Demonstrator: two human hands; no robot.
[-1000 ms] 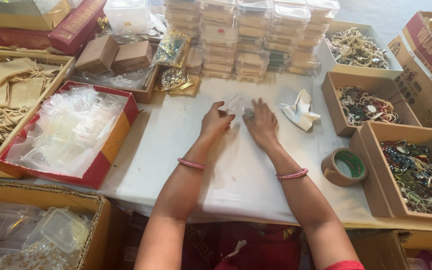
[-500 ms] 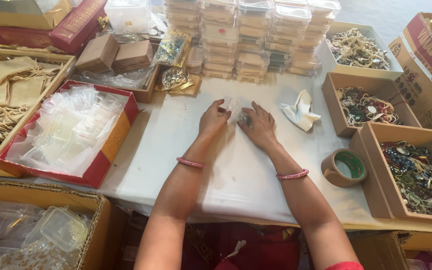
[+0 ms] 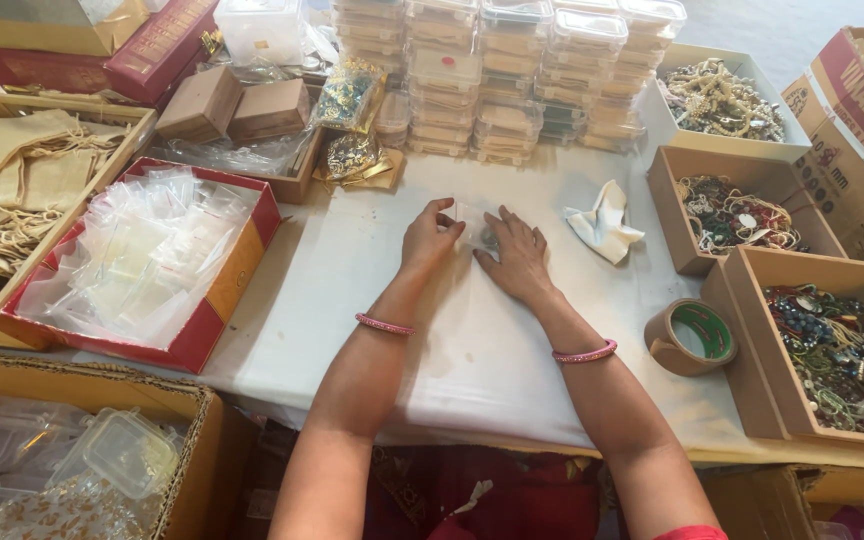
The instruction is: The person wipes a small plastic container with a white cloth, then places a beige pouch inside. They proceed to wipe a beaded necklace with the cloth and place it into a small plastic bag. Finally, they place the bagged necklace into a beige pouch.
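A small clear plastic pouch (image 3: 474, 220) with a dark piece of jewellery inside lies flat on the white tablecloth (image 3: 472, 350). My left hand (image 3: 428, 236) pinches the pouch's left edge with fingertips. My right hand (image 3: 516, 254) presses flat on its right side, fingers spread over it. Each wrist wears a pink bangle. Most of the pouch is hidden under my fingers.
A red box of clear pouches (image 3: 142, 258) sits at left, with a box of beige cloth bags (image 3: 12, 180) behind it. Stacked clear containers (image 3: 507, 75) stand at the back. Cardboard boxes of jewellery (image 3: 832, 345) line the right. A tape roll (image 3: 692, 338) and crumpled white cloth (image 3: 602, 222) lie nearby.
Both hands have stayed on the pouch. The fingers have shifted slightly, with the right hand now lying flatter over it.
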